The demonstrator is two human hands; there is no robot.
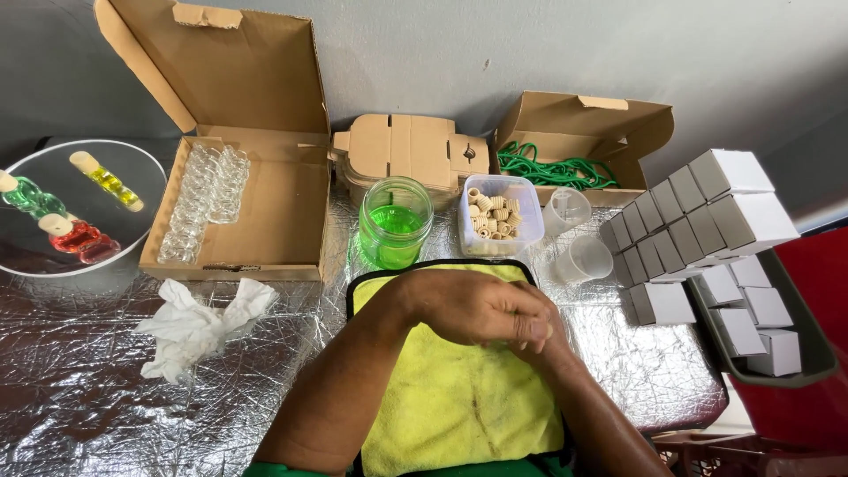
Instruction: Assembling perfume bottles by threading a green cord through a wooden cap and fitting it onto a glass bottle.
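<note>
My left hand (477, 309) lies curled over my right hand (546, 343), which is mostly hidden under it. Both rest on a yellow cloth (459, 402) with a black edge, at the near middle of the foil-covered table (88, 397). Neither hand shows anything held. Just beyond the hands stand a glass jar of green liquid (395, 225) and a clear plastic tub of small corks (500, 216). Two clear plastic cups (587, 258) stand to the right of the tub.
An open cardboard box (274, 221) at the left holds rows of small empty glass bottles (205, 201). A crumpled white tissue (199, 325) lies near it. A round mirror (132, 190) carries three filled bottles. Several small white boxes (698, 216) are stacked at right, and green cord (548, 170) fills a box behind.
</note>
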